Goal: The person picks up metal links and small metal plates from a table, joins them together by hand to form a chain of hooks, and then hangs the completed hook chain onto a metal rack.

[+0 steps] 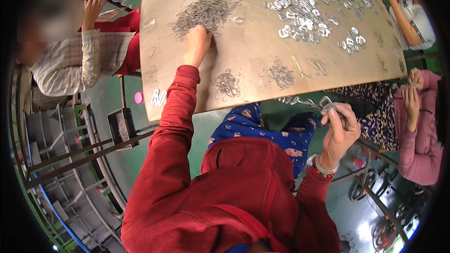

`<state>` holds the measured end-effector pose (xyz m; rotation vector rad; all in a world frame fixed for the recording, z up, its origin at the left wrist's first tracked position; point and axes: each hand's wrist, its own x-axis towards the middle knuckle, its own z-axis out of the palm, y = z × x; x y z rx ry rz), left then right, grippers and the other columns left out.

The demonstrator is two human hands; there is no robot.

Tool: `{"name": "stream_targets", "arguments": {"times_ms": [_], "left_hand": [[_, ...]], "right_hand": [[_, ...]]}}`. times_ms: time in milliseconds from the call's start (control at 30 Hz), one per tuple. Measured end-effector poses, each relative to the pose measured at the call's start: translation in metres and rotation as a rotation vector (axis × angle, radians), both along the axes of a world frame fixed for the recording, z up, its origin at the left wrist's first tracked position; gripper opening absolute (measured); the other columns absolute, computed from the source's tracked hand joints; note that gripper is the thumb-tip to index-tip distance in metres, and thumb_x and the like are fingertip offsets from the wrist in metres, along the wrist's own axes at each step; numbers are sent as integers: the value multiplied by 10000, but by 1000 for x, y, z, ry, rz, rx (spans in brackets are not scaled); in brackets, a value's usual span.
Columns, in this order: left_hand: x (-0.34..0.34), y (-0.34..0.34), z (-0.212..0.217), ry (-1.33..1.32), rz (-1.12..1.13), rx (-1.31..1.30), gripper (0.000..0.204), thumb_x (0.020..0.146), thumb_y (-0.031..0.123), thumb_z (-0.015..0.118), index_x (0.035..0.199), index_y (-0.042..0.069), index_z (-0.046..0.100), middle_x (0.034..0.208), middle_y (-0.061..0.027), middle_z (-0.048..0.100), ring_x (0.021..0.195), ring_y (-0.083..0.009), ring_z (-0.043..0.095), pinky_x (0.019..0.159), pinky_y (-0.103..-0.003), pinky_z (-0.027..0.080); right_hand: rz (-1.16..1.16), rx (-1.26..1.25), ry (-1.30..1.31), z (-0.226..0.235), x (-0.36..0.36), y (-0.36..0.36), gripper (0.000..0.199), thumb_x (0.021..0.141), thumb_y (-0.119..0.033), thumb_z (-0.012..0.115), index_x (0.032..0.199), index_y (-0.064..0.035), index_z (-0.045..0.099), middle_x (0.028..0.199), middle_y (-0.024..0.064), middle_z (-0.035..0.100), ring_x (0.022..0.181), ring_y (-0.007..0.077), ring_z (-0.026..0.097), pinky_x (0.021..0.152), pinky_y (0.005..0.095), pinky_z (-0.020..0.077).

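My left hand [198, 44] reaches over the table to the near edge of a large pile of thin, bent wire pieces [206, 13]. Its fingers are closed downward, and what they pinch, if anything, is hidden. Beyond the table's near edge, my right hand [341, 129] is raised, gripping a silver metal buckle [327, 104] between thumb and fingers. A string of linked metal pieces [300, 101] trails left from that buckle. Two smaller clumps of wire pieces, one left [227, 83] and one right [280, 73], lie nearer me on the tabletop.
Many loose silver buckles [300, 9] cover the far right of the table [253, 51]. A few flat metal pieces [158, 97] lie at its near left corner. Co-workers sit at left [84, 58] and right [417, 131]. A dark bin [123, 129] stands lower left.
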<state>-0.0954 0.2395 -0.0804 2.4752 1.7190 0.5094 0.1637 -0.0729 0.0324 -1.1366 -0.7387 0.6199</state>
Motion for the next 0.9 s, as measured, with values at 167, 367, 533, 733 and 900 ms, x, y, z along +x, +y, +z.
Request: {"name": "stream_targets", "arguments": {"times_ms": [167,367,533,733,900], "left_hand": [[12,0,-2,17,-46,114,153,760,112,612,723,-36,601,769,-251,618,728,-403,620,649,-473,496],[-9,18,40,-165,-16,417,137,832,48,526,952,-19,528,809,-226,604,719,-384,600,627,-457,473],[-26,-31,75,-378,-141,233,177,880,68,528,1054,32,527,712,-114,586,597,-219,585,566,-355,456],[-21,-124,42,-248,-325,-295,182,802,52,611,982,33,592,705,-82,661,630,-157,632,605,-291,494],[-14,-81,34,-96,-325,-81,122,796,121,623,889,48,651,833,-93,657,763,-214,619,679,-321,490]], "right_hand": [[-9,30,-43,3,6,-12,188,783,143,575,948,64,617,868,154,593,644,161,583,554,237,467],[-17,84,-92,13,4,-22,196,780,140,581,956,61,620,876,152,598,648,167,587,557,240,468],[-21,133,-122,16,3,-30,155,791,120,586,930,59,615,880,142,601,663,167,589,570,241,471],[-4,117,-107,9,0,-27,175,795,130,577,944,51,623,890,139,597,679,164,587,570,240,469],[15,98,-123,10,0,-29,175,795,135,577,946,58,620,885,137,593,674,164,583,578,241,467]]}}
